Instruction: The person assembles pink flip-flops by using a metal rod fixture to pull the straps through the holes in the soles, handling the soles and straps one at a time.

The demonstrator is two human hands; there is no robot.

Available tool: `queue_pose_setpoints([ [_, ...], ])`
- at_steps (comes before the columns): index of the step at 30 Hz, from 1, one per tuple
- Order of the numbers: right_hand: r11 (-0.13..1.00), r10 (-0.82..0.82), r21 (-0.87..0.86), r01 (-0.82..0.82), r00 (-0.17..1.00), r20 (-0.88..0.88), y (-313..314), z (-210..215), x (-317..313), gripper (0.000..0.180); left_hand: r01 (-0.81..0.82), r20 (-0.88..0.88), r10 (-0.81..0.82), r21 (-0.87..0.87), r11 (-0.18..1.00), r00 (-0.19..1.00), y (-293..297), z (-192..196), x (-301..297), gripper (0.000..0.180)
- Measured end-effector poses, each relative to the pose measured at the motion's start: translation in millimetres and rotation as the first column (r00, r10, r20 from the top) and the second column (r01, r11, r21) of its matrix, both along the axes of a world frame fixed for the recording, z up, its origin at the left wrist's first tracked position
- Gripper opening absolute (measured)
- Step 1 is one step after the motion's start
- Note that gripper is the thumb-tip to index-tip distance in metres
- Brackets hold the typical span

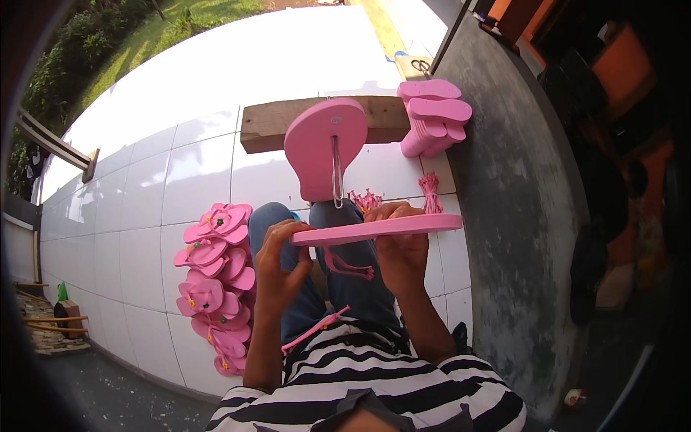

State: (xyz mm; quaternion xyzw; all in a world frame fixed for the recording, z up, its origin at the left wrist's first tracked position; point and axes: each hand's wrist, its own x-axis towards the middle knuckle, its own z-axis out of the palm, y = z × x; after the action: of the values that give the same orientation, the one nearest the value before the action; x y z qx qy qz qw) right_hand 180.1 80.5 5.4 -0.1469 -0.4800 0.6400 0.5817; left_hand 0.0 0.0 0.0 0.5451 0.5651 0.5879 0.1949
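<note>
Level above my lap is a pink flip-flop sole (pixel 374 228), seen edge-on. My left hand (pixel 276 252) grips its left end, thumb below. Under the sole's right part, my right hand (pixel 400 252) is closed on it, fingers over the far edge. A pink strap (pixel 349 268) dangles beneath the sole between my hands. Beyond them, a second pink sole (pixel 320 137) leans against a wooden block (pixel 263 128), and a thin metal wire tool (pixel 337 173) sticks out of it. Another pink strap (pixel 317 331) lies across my lap.
Several pink flip-flops (pixel 212 295) with small coloured ornaments are heaped on white tiles at my left. Pink soles (pixel 435 119) are stacked far right, near scissors (pixel 420 66). Strap bundles (pixel 430 193) lie past my right hand. A grey concrete surface (pixel 504 216) runs along the right.
</note>
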Motion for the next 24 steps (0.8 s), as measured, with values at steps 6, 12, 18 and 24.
queue_pose_setpoints([
  [6, 0.681, -0.397, 0.731, -0.045, 0.816, 0.421, 18, 21, 1, 0.034, 0.162, -0.266, -0.066, 0.355, 0.921, 0.962, 22, 39, 10, 0.036],
  [12, 0.656, -0.519, 0.749, 0.094, 0.777, 0.356, 27, 23, -6, 0.042, 0.116, -0.204, -0.043, 0.360, 0.926, 0.978, 39, 42, 6, 0.035],
  [18, 0.666, -0.510, 0.742, 0.081, 0.775, 0.373, 37, 26, -4, 0.050, 0.112, -0.190, -0.040, 0.384, 0.916, 0.981, 50, 44, 5, 0.033],
  [24, 0.702, -0.484, 0.707, 0.084, 0.785, 0.387, 35, 33, -10, 0.047, 0.051, -0.171, 0.012, 0.363, 0.930, 0.985, 48, 56, 5, 0.028],
])
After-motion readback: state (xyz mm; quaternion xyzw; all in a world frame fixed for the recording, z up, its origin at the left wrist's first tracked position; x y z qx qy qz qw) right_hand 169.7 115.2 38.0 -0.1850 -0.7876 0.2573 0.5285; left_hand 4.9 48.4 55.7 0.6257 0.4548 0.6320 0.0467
